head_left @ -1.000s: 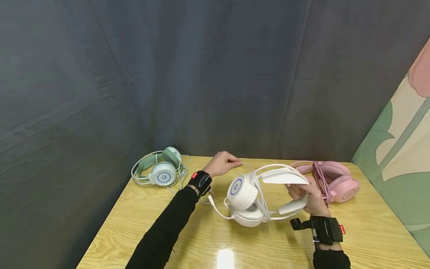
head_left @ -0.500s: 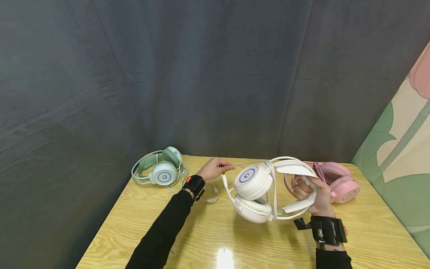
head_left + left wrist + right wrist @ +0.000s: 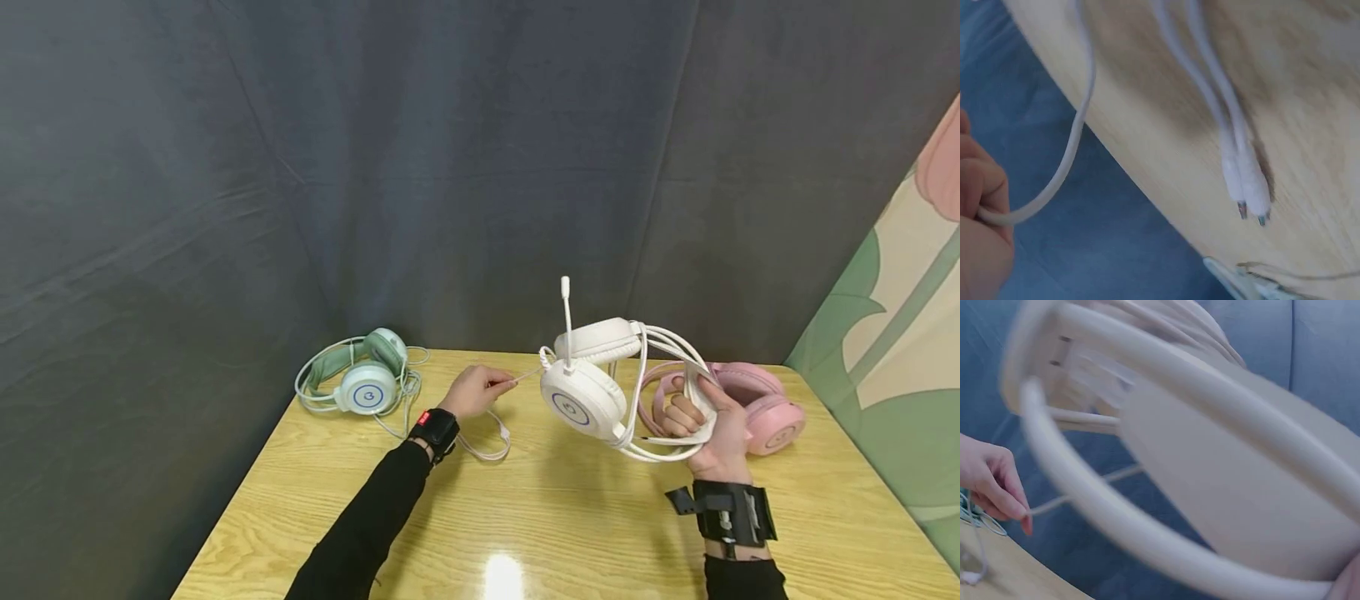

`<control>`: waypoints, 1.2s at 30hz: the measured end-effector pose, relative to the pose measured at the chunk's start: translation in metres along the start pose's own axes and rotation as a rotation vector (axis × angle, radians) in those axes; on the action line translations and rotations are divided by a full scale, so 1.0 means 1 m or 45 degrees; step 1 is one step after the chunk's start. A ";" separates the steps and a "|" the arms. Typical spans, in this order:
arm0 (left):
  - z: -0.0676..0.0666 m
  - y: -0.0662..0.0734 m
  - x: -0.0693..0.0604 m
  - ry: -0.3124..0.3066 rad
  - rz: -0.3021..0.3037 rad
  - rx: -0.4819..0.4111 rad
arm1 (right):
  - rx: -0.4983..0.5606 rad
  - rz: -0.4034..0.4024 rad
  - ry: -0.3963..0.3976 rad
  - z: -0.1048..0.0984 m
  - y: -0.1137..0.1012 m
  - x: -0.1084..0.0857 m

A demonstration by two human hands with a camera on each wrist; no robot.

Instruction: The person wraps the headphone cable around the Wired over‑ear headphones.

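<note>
My right hand (image 3: pixel 708 429) grips the headband of the white headset (image 3: pixel 585 400), holding it above the table with its ear cups to the left and its microphone pointing up. White cable is wound around the headband beside the cups. My left hand (image 3: pixel 474 392) pinches a stretch of the white cable (image 3: pixel 527 375) left of the headset. In the left wrist view the cable (image 3: pixel 1072 147) curves out of my fingers, and two cable plugs (image 3: pixel 1246 181) lie side by side over the wood. The right wrist view shows the headband (image 3: pixel 1210 469) close up.
A green headset (image 3: pixel 367 387) with its cable lies at the table's back left. Behind my right hand a pink headset (image 3: pixel 772 417) lies at the back right. The wooden table (image 3: pixel 525 517) ends at a dark curtain (image 3: pixel 480 167).
The white headset has moved right and turned, so its microphone has swung from lower left to upright. My left hand first drew left with the cable, which now runs shorter between hand and headset.
</note>
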State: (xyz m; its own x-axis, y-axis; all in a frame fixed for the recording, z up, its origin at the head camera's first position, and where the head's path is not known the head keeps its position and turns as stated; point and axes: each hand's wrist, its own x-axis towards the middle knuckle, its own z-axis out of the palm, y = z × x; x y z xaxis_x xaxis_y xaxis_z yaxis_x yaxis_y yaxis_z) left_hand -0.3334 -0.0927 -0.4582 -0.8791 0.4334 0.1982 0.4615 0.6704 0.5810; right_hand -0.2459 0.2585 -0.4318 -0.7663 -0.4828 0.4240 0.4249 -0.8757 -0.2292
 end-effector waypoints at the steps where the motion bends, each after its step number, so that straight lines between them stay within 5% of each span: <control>1: 0.003 0.002 -0.001 0.009 0.018 0.049 | 0.031 0.001 0.026 0.000 0.000 0.000; 6: 0.022 0.015 -0.007 0.012 0.141 0.315 | 0.191 0.033 0.108 0.004 0.005 0.002; 11: 0.038 0.031 -0.015 -0.035 0.261 0.457 | 0.393 0.073 0.217 0.011 0.011 0.003; 17: 0.053 0.050 -0.022 -0.061 0.448 0.595 | 0.477 -0.069 0.413 0.015 0.013 0.002; 29: 0.060 0.094 -0.037 -0.019 0.703 0.799 | 0.162 -0.431 0.591 0.013 0.017 0.004; 36: 0.051 0.102 -0.039 -0.014 0.695 0.774 | 0.012 -0.569 0.805 0.018 0.017 0.005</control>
State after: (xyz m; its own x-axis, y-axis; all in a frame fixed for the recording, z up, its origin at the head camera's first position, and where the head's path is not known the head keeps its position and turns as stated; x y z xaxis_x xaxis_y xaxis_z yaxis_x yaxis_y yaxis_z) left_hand -0.2459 -0.0105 -0.4472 -0.5119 0.7971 0.3203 0.8111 0.5713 -0.1257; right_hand -0.2342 0.2407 -0.4181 -0.9943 0.0031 -0.1066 0.0125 -0.9893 -0.1455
